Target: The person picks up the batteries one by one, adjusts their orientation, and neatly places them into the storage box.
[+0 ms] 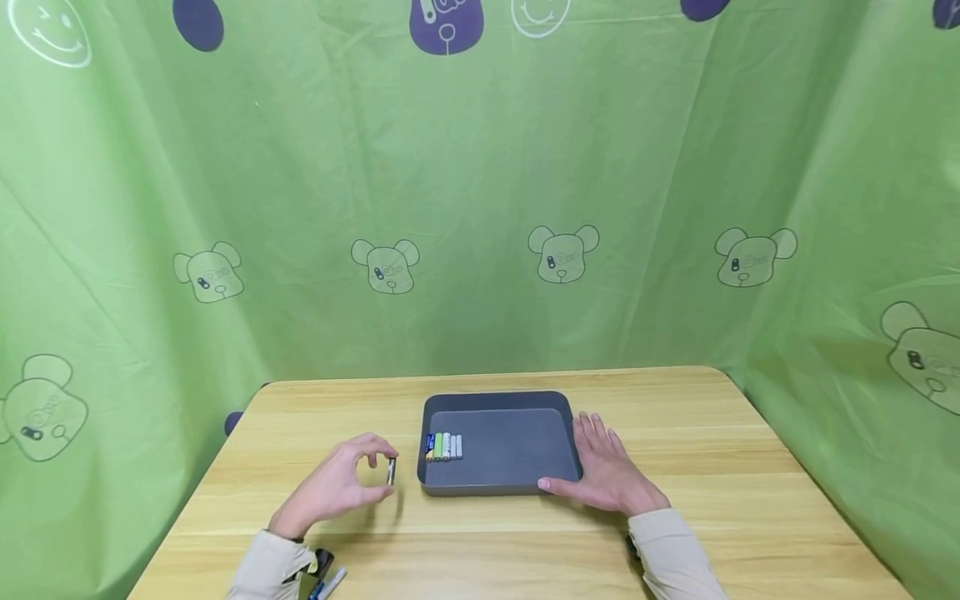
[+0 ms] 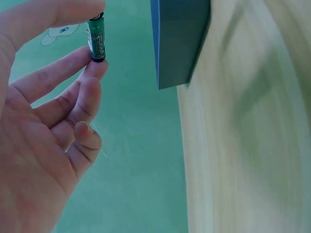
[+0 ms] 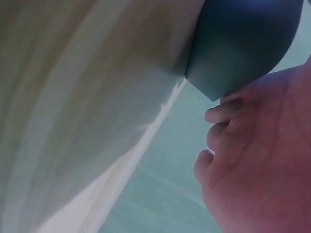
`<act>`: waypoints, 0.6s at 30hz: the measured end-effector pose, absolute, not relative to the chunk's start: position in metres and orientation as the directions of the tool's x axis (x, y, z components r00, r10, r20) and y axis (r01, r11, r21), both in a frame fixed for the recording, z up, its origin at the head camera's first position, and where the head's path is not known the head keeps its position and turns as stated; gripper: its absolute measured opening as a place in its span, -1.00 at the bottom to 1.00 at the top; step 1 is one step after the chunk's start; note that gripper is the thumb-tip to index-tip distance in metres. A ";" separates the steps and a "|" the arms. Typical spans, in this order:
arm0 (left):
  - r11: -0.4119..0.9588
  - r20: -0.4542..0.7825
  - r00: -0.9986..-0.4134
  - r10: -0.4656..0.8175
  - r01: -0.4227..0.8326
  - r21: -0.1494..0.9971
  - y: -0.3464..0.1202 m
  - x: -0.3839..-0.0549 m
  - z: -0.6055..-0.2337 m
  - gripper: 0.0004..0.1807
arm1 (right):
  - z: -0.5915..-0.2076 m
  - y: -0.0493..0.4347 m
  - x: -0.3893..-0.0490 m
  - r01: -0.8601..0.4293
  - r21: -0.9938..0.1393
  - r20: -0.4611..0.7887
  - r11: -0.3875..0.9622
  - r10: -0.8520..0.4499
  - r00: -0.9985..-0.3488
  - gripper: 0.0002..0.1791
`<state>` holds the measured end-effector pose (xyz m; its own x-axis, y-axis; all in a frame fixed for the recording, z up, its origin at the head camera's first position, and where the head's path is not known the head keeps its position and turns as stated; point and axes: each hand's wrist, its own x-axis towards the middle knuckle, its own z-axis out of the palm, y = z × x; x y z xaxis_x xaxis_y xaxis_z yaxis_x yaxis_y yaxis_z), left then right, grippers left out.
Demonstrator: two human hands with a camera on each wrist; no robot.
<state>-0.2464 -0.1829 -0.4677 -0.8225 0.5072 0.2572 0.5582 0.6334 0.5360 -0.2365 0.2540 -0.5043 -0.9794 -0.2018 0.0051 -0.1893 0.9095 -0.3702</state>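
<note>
2 hands: left (image 1: pixel 337 482) pinches battery (image 1: pixel 392 472), right (image 1: pixel 606 473) touches tray (image 1: pixel 487 491).

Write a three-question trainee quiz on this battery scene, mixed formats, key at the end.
1. What does the left hand pinch? A) a coin; B) a battery; C) a screw.
2. True or false: the row of batteries lies in the tray, nearer its left side than its right.
3. Fill in, from the person's viewpoint: the right hand touches the tray's ____ side.

Key: 1) B. 2) True. 3) right.
</note>
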 end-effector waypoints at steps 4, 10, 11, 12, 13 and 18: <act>0.627 0.278 -0.817 0.506 0.569 0.531 -0.177 -0.250 -0.464 -0.52 | -0.504 0.254 -0.237 -0.186 -0.366 0.006 0.912 -0.197 -0.980 0.45; 0.625 0.282 -0.817 0.503 0.569 0.534 -0.170 -0.257 -0.464 -0.50 | -0.504 0.253 -0.237 -0.187 -0.375 0.005 0.908 -0.200 -0.980 0.45; 0.624 0.281 -0.818 0.502 0.567 0.538 -0.169 -0.258 -0.463 -0.50 | -0.504 0.253 -0.237 -0.188 -0.376 0.006 0.907 -0.201 -0.980 0.45; 0.621 0.283 -0.817 0.503 0.569 0.539 -0.168 -0.260 -0.463 -0.50 | -0.504 0.253 -0.237 -0.188 -0.378 0.007 0.907 -0.200 -0.980 0.45; 0.620 0.285 -0.817 0.502 0.569 0.540 -0.167 -0.261 -0.463 -0.50 | -0.505 0.254 -0.237 -0.189 -0.377 0.008 0.907 -0.200 -0.980 0.45; 0.609 0.282 -0.817 0.503 0.567 0.555 -0.161 -0.266 -0.462 -0.49 | -0.505 0.254 -0.237 -0.190 -0.374 0.009 0.908 -0.202 -0.979 0.45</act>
